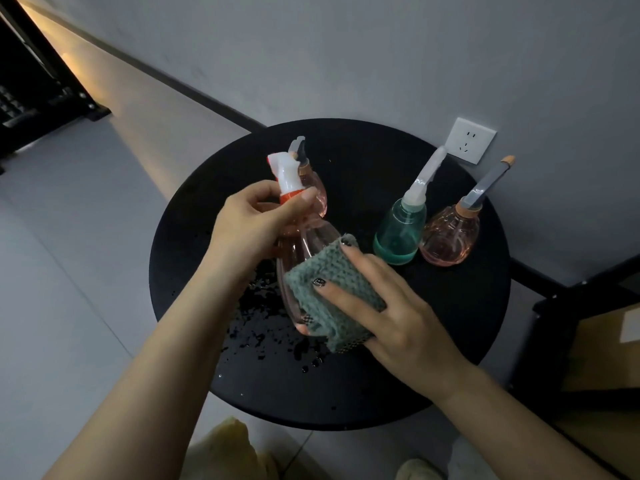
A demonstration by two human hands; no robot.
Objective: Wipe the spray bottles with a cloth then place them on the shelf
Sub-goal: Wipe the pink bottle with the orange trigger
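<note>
Pink plastic spray bottle (304,258), gripped at the neck by the left hand (249,223) above the table's (381,393) centre, is wiped: right hand (391,317) presses green cloth (329,292) flat-fingered. Next, likely the shelf; three bottles wait at twelve to two o'clock.

Your left hand (254,220) grips the clear pink plastic spray bottle (301,268) by its neck; the green knitted cloth (329,296) lies pressed against its belly below.
</note>
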